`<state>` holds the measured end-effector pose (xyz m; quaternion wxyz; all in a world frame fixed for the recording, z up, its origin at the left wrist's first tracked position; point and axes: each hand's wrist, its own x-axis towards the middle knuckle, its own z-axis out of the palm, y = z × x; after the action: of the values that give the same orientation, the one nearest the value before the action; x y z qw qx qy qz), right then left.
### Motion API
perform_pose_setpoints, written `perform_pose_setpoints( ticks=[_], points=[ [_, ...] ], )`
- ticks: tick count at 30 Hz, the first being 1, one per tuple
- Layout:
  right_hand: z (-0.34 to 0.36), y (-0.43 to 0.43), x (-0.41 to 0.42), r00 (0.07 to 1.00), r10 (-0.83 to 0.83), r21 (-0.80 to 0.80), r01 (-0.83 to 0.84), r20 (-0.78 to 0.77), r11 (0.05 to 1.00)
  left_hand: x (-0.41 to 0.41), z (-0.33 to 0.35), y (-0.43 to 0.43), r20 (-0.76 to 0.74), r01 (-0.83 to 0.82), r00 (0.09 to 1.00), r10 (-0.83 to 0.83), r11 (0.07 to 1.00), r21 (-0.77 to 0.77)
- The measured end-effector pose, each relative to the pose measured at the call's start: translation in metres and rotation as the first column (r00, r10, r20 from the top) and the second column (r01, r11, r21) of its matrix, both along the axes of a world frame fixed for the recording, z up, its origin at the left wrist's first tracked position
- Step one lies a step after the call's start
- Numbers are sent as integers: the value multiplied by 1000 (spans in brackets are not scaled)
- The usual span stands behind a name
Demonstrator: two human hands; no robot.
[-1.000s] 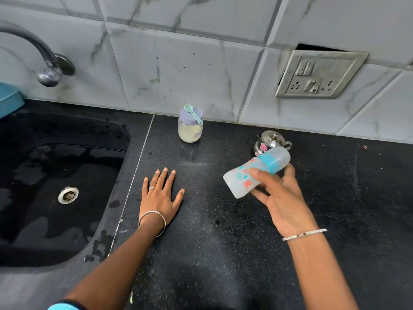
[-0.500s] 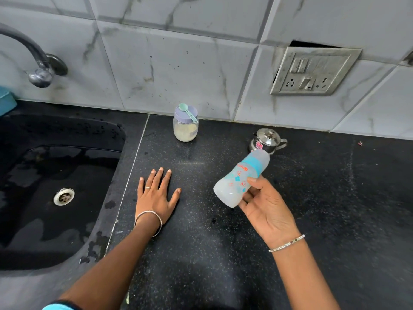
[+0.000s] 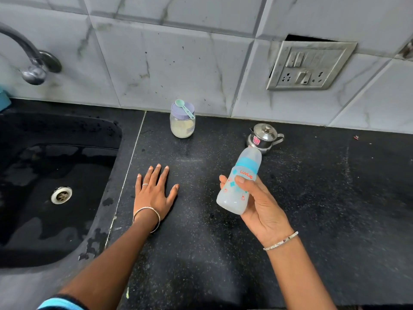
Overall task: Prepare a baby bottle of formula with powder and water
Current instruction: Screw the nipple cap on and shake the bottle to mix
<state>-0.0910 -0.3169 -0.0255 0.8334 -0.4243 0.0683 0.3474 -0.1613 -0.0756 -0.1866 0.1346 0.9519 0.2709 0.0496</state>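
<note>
Left hand flat on the black worktop, palm down, fingers straight and spread, holding nothing. Right hand raised above the worktop, palm up, grips the capped baby bottle round its body, thumb across the front. Bottle tilted, cap end leaning away. Just behind the cap: small lidded steel pot. Farther back, near the tiled wall: powder jar, green scoop lying on its purple lid. Sink and tap at left.
</note>
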Motion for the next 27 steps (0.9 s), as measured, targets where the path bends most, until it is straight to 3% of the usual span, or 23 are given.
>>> perform_pose_setpoints(
  ticks=[4,7,10,12,16,18,20,22,25,27],
  points=[
    [3,-3,1,984,49,-136,-26,169,990,0,-1,0,10,2,1000,-2,1000,2],
    [9,-6,6,942,33,-282,66,333,957,0,-1,0,11,1,1000,-1,1000,0],
    [11,-9,12,913,-132,-255,243,386,936,0,-2,0,22,2,1000,-2,1000,9],
    [13,-11,11,902,-169,-227,275,398,934,0,-2,1,14,1,1000,-1,1000,15],
    [22,-20,0,877,256,-444,-56,406,894,0,-2,1,11,2,1000,-2,1000,15],
    [22,-22,3,889,230,-445,-33,397,895,0,-2,1,12,2,1000,-2,1000,12],
    [18,-19,8,919,21,-361,133,394,923,0,-2,1,10,3,1000,-3,1000,12],
    [14,-16,10,915,-65,-309,200,397,930,0,-2,1,4,3,1000,-3,1000,11],
    [22,-15,5,883,231,-468,-15,409,884,0,-2,1,7,6,1000,-6,1000,11],
    [25,-16,10,873,248,-500,-5,420,866,0,-2,1,15,4,1000,-4,1000,8]
  ],
)
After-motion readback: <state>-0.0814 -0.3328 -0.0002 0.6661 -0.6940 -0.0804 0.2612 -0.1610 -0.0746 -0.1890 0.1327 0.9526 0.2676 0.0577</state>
